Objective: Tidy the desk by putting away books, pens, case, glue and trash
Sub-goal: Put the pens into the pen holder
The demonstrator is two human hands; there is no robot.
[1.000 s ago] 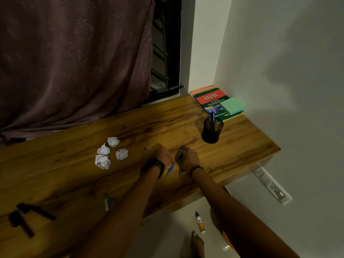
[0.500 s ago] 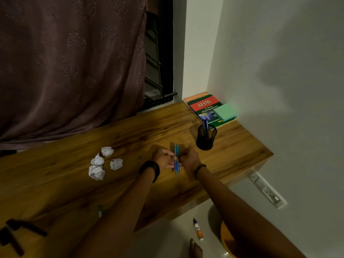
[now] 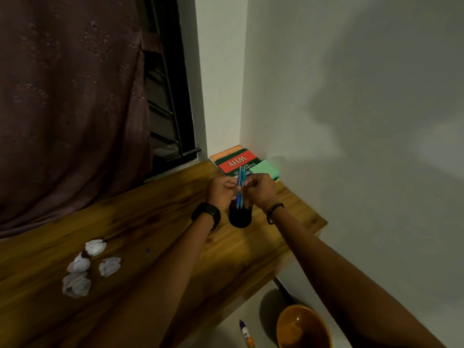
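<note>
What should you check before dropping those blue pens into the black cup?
1. Pens gripped by both the left hand and right hand: ok.
2. Pens upright, tips down: ok.
3. Tips over the pen cup's mouth: ok.
4. Room inside the cup: cannot tell, it is dark.
5. Cup standing well in from the desk edge: ok.
6. Everything else tidied: not ok, paper balls remain, and the glue lies on the floor.

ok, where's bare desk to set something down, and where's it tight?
Free: the wide wood between the crumpled paper balls and the black pen cup, and the front-right corner right of the cup. Tight: the back corner, where both hands hold blue pens over the cup, just before the books.
</note>
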